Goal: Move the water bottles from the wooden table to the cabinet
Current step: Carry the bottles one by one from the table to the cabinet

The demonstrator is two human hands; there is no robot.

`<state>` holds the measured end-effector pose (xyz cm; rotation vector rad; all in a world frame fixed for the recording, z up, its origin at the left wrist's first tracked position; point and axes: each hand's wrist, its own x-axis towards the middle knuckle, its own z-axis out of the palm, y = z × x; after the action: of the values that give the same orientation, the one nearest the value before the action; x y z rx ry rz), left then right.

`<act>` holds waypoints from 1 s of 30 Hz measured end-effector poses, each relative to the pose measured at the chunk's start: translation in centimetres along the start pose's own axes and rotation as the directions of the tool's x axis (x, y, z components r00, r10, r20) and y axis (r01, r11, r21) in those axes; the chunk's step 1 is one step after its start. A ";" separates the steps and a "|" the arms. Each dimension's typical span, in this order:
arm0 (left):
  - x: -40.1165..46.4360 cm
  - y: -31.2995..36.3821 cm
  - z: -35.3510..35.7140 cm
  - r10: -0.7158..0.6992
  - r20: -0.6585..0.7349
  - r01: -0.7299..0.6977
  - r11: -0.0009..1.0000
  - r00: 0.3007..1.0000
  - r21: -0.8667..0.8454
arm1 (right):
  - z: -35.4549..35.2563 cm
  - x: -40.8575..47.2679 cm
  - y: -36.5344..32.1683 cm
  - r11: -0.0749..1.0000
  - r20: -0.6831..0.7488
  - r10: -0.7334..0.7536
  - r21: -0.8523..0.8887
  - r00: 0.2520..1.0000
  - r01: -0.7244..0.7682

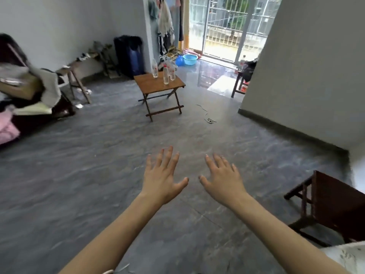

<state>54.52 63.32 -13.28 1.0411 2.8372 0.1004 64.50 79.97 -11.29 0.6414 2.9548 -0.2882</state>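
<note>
My left hand [162, 179] and right hand [222, 179] are spread flat, holding nothing. 3 water bottles [166, 75] stand on the wooden table [152, 84] across the floor, well apart from me.

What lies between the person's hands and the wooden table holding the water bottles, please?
In the head view, only bare grey floor separates the open left hand and right hand from the wooden table bearing the water bottles.

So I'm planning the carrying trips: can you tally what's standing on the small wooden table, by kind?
Water bottles: 3
Other things on the wooden table: 0
Total: 3
Both hands, left and right, hold nothing.
</note>
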 end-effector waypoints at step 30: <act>4.7 -4.0 -1.7 -0.499 -0.032 0.498 0.866 0.866 -0.049 | 0.0 14.2 -2.8 0.906 0.125 -0.421 0.000 0.898 0.424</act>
<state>48.18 63.22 -12.43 0.2685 3.0238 0.1293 50.45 83.14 -12.85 -0.0351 2.9403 -0.3060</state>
